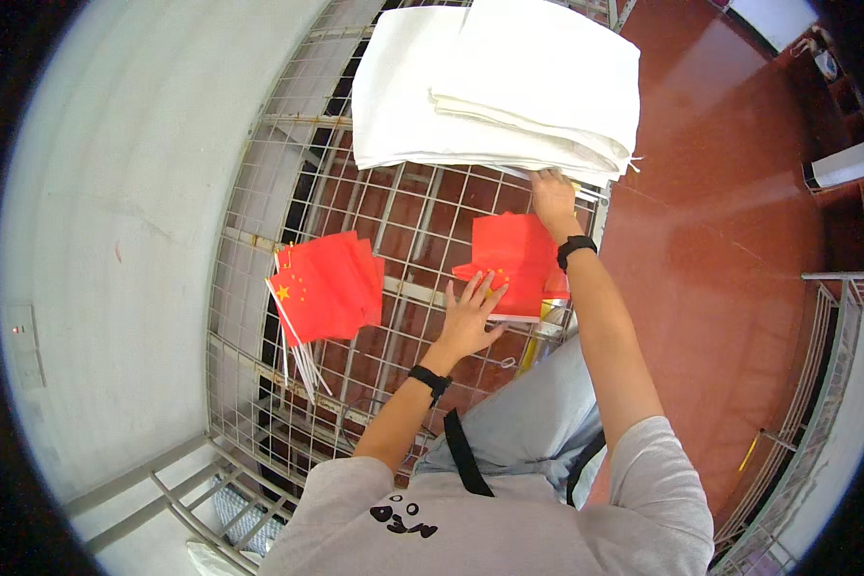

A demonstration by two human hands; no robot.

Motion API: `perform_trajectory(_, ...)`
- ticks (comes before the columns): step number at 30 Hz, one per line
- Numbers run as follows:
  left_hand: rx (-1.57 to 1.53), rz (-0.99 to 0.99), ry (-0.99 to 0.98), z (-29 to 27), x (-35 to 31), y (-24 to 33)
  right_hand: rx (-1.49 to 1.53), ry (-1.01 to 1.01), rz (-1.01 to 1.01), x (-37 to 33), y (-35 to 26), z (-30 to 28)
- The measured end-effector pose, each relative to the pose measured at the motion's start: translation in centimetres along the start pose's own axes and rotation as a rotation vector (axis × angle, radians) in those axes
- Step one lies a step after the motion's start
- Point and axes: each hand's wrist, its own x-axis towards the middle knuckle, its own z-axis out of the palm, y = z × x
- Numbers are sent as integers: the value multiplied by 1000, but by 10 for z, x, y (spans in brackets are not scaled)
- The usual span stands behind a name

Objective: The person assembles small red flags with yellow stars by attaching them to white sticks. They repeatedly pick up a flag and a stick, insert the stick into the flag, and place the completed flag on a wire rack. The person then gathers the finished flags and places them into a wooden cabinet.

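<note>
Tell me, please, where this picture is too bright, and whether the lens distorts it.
In the head view, the white cloth looks almost washed out and pale glare lies on the red-brown floor; in the head view, the metal grid bows toward the rim, corners go black, the left hand looks fairly sharp.

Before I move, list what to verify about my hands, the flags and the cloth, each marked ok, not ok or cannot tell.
1. Left hand on the right flags: ok, spread over their near part.
2. Right hand gripping something: cannot tell; it is at the near edge of the cloth, its grip unclear.
3. Right flags squared up: not ok, a corner juts out on the left.
4. Left flags squared up: not ok, their edges are fanned out.
5. Flag piles apart: ok, bare mesh shows between them.
</note>
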Motion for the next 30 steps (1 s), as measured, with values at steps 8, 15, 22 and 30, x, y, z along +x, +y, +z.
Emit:
perform_trajectory(8,47,15,40,8,-3,0,128,138,-143,-18,-2,-4)
perform_trajectory(15,8,1,119,11,-15,2,56,-14,-91,-40,-6,-8)
perform_trajectory(22,-112,17,186,7,-33,-9,166,168,-10,-64,-12,-23)
perform_trajectory(30,-561,-98,569,-5,-39,-10,715,191,121,-96,-9,-78)
